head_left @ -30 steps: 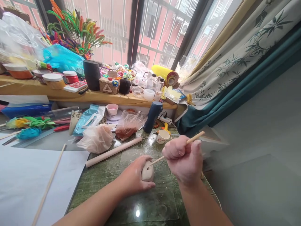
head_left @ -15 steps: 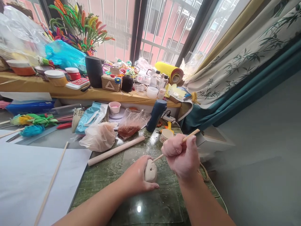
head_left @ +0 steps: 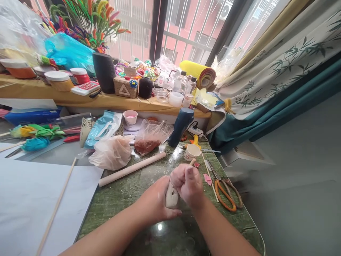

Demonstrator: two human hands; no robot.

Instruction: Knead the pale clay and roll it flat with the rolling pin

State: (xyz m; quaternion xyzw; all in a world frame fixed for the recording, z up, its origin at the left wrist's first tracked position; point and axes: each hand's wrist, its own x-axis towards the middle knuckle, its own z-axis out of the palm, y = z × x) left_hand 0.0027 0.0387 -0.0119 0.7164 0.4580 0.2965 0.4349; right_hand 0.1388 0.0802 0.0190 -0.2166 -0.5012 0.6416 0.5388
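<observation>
A pale lump of clay [head_left: 172, 197] stands on the green marble table [head_left: 125, 199]. My left hand [head_left: 154, 201] is wrapped round its left side and holds it upright. My right hand [head_left: 188, 183] is a closed fist right against the top of the clay, gripping a thin wooden stick [head_left: 192, 161] whose upper end pokes out above the knuckles. The stick's lower end is hidden between the fist and the clay.
A wooden rolling pin [head_left: 131, 169] lies behind my hands, with plastic bags [head_left: 112, 153] beyond. Orange-handled scissors [head_left: 225, 192] and a small paper cup [head_left: 191, 152] sit at the right. White paper [head_left: 29, 202] with a long dowel [head_left: 54, 209] covers the left. A crowded shelf runs along the window.
My right fist has moved left and down, close against the clay, driving the stick further in; less stick shows. The view shifted, revealing the scissors.
</observation>
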